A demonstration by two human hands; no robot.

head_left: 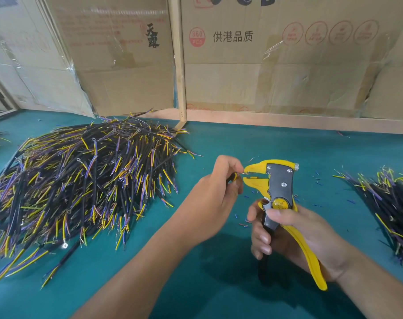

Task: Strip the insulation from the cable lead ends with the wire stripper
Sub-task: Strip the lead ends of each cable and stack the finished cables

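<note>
Where the left hand pinches it, the cable shows bare strands.

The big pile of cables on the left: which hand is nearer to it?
Left. The left hand pinches a cable lead just right of the big pile. The right hand grips the wire stripper, farther right.

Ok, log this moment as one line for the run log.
left hand pinches cable | lead ends in wire stripper jaws | right hand grips handles | big cable pile left | smaller pile right
</note>
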